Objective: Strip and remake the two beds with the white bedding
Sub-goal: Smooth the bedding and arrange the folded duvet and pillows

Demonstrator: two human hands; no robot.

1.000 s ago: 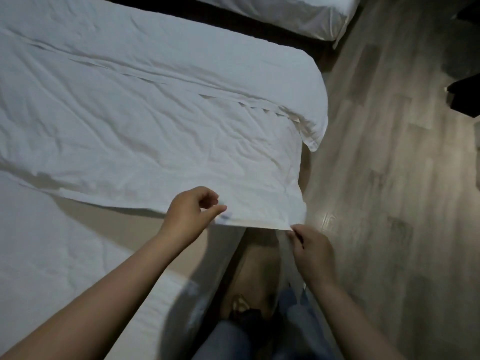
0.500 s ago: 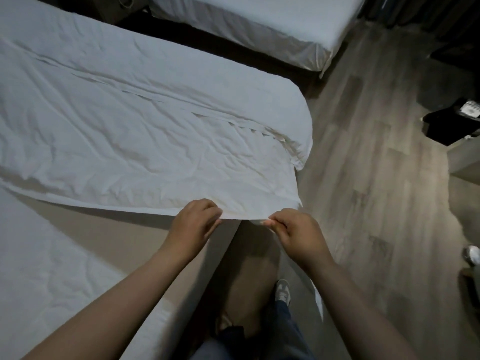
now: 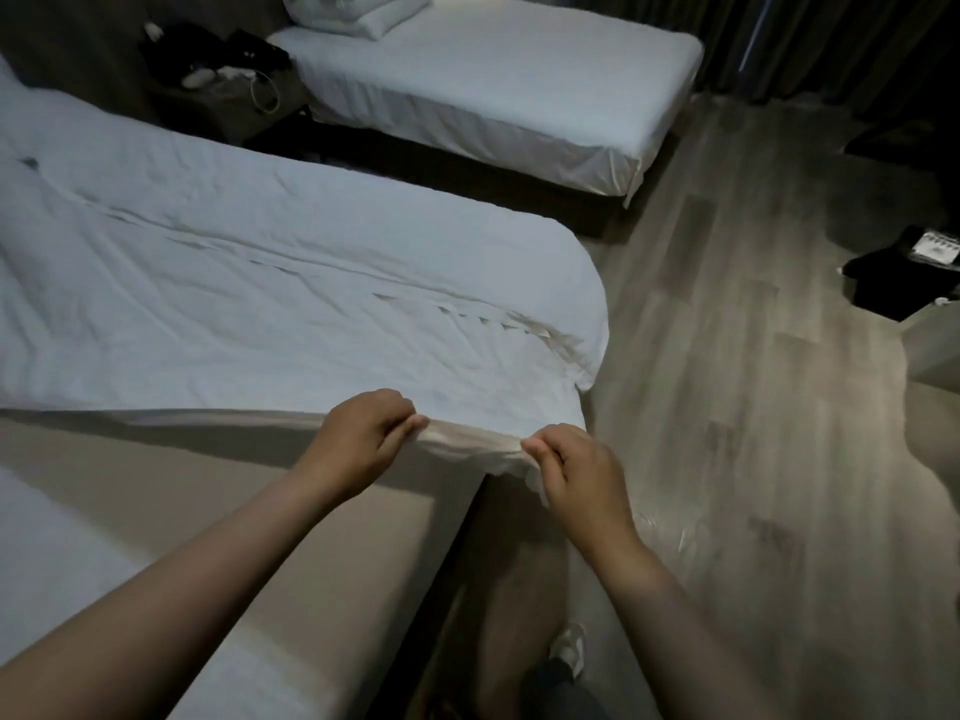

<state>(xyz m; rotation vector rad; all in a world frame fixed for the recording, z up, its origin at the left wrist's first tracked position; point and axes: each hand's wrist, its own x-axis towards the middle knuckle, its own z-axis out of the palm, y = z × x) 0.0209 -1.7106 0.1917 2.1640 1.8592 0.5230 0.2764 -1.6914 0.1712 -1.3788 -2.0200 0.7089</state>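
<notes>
Fingers (image 3: 540,450) on both hands are curled tight and pinch the near edge of the white sheet (image 3: 260,304). The left hand (image 3: 363,439) and right hand (image 3: 576,475) sit close together at the foot corner of the near bed (image 3: 208,501). The sheet lies rumpled over the far side of that bed, with a tan surface showing nearer me. A second bed (image 3: 493,85) stands beyond, with folded bedding (image 3: 353,13) at its head.

No text, brand or number can be read. Rows of dark marks are seen on a small white card (image 3: 936,247) lying on a black object (image 3: 883,285) at the far right, but they are too blurred to be made out.
</notes>
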